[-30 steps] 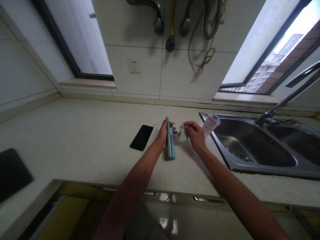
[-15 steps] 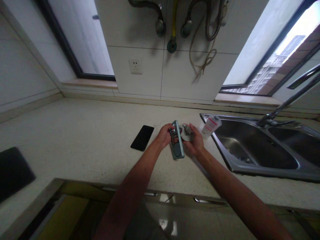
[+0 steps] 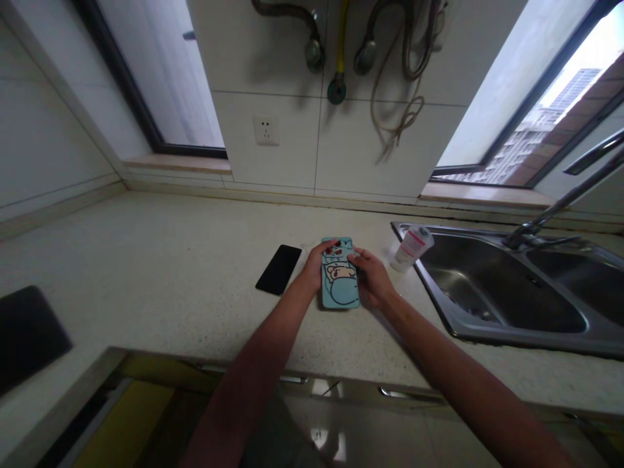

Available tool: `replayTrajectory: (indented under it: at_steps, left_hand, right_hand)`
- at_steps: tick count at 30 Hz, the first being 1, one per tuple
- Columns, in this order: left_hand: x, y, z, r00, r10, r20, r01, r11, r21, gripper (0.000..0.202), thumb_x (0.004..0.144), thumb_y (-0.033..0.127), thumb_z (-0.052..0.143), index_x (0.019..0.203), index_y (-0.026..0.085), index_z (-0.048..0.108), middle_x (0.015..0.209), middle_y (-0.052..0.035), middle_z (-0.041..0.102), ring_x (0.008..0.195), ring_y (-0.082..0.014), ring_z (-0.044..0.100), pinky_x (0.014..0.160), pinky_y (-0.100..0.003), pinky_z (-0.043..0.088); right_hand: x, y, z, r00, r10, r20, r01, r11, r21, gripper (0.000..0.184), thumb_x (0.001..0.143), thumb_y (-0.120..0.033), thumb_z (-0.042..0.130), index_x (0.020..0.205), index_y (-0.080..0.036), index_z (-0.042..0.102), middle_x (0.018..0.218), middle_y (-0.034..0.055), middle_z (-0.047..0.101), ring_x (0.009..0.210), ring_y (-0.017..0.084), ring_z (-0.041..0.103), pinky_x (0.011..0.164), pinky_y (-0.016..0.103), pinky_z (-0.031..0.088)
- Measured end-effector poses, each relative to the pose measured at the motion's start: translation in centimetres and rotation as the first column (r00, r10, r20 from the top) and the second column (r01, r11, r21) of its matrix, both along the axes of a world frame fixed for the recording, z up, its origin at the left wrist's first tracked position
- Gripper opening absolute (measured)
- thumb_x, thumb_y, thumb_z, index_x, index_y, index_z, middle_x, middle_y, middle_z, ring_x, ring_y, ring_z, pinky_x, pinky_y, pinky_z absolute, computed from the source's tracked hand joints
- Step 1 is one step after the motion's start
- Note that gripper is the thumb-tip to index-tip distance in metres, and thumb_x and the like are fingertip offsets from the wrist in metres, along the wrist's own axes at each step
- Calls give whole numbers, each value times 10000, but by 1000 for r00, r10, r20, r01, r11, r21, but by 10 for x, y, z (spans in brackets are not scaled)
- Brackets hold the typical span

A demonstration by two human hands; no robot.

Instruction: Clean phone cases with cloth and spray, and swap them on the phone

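A phone in a light blue case [image 3: 340, 286] with a cartoon animal on it is held over the counter, its back turned up toward me. My left hand [image 3: 316, 263] grips the phone's left side, fingers reaching over near the camera lenses. On the other side, my right hand [image 3: 373, 273] is closed at the phone's right edge, with its thumb on the case. The grey cloth-like thing it held earlier is out of sight, and I cannot tell whether it is behind the phone. Left of my left hand, a black flat device [image 3: 279, 269] lies on the counter.
A clear plastic cup with pink print [image 3: 412, 247] leans by the rim of the steel double sink [image 3: 451, 328]. A tap [image 3: 546, 211] rises behind the sink. Another dark flat object [image 3: 32, 338] is at the far left of the pale counter [image 3: 170, 273].
The phone has turned from edge-on to show its patterned back. My right hand has moved in to the phone's edge, and the grey cloth-like thing has gone from view.
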State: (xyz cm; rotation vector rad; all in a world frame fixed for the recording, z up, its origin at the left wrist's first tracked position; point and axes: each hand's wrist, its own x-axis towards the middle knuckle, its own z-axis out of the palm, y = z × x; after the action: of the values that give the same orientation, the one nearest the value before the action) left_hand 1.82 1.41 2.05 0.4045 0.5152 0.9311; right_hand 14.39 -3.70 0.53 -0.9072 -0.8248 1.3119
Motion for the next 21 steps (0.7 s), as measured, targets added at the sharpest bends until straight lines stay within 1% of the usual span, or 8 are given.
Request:
replayTrajectory:
  at_steps: [4,7,9,11,13,15,18,21]
  left_hand:
    - [0,0,2,997,-51,62,53,998,-25,148,802,164,523,764,143,665,689,-73,707,725,-224,717,823,-389,574]
    - [-3,-1,2,990,-90,113,93,995,-22,167,788,173,513,814,143,676,798,-105,742,855,-270,736,876,-455,560]
    - [-4,-3,3,982,-136,130,141,990,-30,198,787,175,502,858,138,683,850,-123,750,885,-287,738,882,-485,554]
    - [-4,-4,2,973,-187,136,195,980,-49,228,784,160,499,905,128,689,863,-133,752,882,-290,741,882,-490,553]
    - [-1,-5,2,972,-193,136,204,976,-72,233,786,146,504,922,118,692,840,-132,752,856,-284,744,879,-473,557]
    - [2,-4,0,981,-143,133,156,983,-91,205,814,161,510,893,115,693,794,-123,747,823,-271,744,871,-443,563]
    - [3,0,-1,992,-41,119,56,991,-121,220,875,227,505,801,119,682,700,-104,725,773,-250,740,856,-398,569]
    - [-1,5,-3,993,39,113,-24,992,-125,319,924,304,458,814,116,691,692,-110,718,800,-257,739,880,-411,563]
  right_hand:
    - [12,3,0,932,-242,271,216,968,126,358,701,-361,809,999,-187,715,972,60,759,831,199,702,825,383,586]
    - [23,3,5,779,-464,423,346,879,326,345,829,-400,690,1116,-210,705,1113,92,742,1003,233,689,972,455,533]
    - [29,2,8,682,-549,483,338,822,457,353,909,-385,595,1221,-243,679,1273,96,690,1179,244,635,1072,481,470]
    - [31,2,6,605,-584,541,250,785,568,374,954,-340,524,1303,-282,643,1397,72,621,1330,243,544,1150,500,400]
    - [32,5,-1,520,-561,644,63,777,626,421,966,-288,476,1368,-287,601,1444,61,586,1400,248,481,1196,539,331]
    - [31,9,-10,385,-494,780,-164,795,584,472,967,-256,442,1426,-245,550,1472,88,558,1426,269,450,1213,592,273]
    - [28,11,-21,188,-408,893,-337,827,449,520,985,-251,407,1497,-178,460,1520,147,488,1460,297,390,1205,629,258]
    - [22,5,-23,117,-384,916,-427,813,395,530,1011,-264,382,1536,-200,397,1543,146,454,1476,291,360,1191,624,297]
